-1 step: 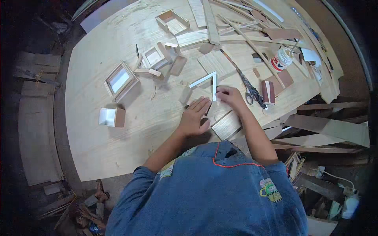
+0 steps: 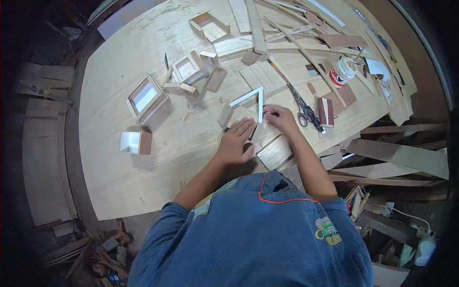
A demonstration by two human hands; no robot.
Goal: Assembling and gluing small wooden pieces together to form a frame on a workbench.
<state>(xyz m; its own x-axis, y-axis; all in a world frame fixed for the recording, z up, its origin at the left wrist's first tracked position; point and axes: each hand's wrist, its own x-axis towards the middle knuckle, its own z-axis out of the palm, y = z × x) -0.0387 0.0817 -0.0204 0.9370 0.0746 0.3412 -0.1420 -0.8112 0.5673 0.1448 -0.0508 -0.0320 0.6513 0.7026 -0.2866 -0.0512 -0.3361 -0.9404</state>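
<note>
Left hand (image 2: 237, 140) lies flat, fingers extended, on the wooden table (image 2: 143, 182) just below the white L-shaped corner piece (image 2: 252, 99). Right hand (image 2: 279, 117) pinches that piece's lower end; scissors (image 2: 302, 106) lie just right of it.

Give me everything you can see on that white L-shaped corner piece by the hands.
The white L-shaped corner piece is two thin strips, pale like painted or bare wood, meeting at a mitred corner. It lies flat on the wooden table. The right hand touches the lower end of its upright leg; the left hand lies flat just below, apparently not touching it.
</note>
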